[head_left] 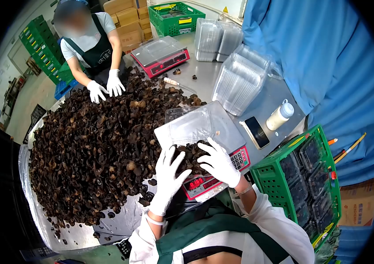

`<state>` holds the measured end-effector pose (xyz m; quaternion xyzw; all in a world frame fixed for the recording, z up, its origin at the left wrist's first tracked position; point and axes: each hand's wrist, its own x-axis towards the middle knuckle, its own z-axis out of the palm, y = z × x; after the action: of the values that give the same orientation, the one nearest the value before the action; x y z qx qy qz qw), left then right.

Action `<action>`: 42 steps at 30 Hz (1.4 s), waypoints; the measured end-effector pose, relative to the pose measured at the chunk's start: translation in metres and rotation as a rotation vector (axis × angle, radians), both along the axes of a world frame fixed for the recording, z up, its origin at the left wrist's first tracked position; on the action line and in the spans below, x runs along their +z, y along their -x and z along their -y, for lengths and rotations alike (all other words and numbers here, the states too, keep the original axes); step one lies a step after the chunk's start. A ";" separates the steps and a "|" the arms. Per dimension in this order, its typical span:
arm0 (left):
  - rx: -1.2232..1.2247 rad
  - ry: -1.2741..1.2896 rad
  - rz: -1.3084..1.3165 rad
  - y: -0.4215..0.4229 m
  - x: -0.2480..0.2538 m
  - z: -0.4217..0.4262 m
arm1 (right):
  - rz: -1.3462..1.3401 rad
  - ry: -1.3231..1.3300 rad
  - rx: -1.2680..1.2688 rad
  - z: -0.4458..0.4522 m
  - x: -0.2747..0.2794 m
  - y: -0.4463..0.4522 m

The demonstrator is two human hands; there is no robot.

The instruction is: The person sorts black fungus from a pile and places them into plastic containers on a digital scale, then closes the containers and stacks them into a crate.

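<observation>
A clear plastic box lies with its lid side away from me on a red and white scale. Dark mushroom pieces fill the near part of the box. My left hand, white-gloved, rests with fingers spread at the left side of these pieces. On their right side my right hand, also gloved, has its fingers apart and touches the pieces. Neither hand grips anything. The scale's red display shows between my wrists. A large heap of dark mushrooms lies to the left.
Across the table a co-worker in white gloves touches the heap. Beyond it sits a second scale. Stacked clear boxes, a phone and a bottle are at the right. A green crate of filled boxes stands beside me.
</observation>
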<state>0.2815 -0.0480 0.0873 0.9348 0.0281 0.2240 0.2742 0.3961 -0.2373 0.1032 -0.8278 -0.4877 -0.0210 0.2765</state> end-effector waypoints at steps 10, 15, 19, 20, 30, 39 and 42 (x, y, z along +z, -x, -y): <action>0.086 0.380 0.063 -0.004 -0.027 -0.002 | -0.305 -0.223 -0.011 0.017 -0.001 -0.017; 0.017 0.332 0.019 0.001 -0.019 0.003 | -0.311 -0.292 -0.028 -0.002 0.012 -0.020; 0.035 0.480 -0.016 0.013 -0.009 0.004 | -0.112 -0.150 0.093 -0.012 0.019 -0.020; 0.059 0.508 -0.010 0.019 -0.010 -0.001 | -0.149 -0.221 0.050 -0.008 0.022 -0.024; 0.212 0.712 -0.102 0.045 -0.033 0.001 | -0.909 -0.492 -0.359 -0.008 -0.017 -0.083; 0.161 1.012 -0.136 0.044 -0.028 0.005 | -0.569 -0.322 -0.199 0.030 0.010 -0.025; 0.145 1.332 -0.148 0.045 -0.030 -0.004 | -0.072 -0.280 -0.293 0.031 0.010 0.000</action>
<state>0.2368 -0.0443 0.0572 0.5746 0.2416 0.1120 0.7739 0.3962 -0.2688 0.1134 -0.8436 -0.3441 -0.0989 0.4002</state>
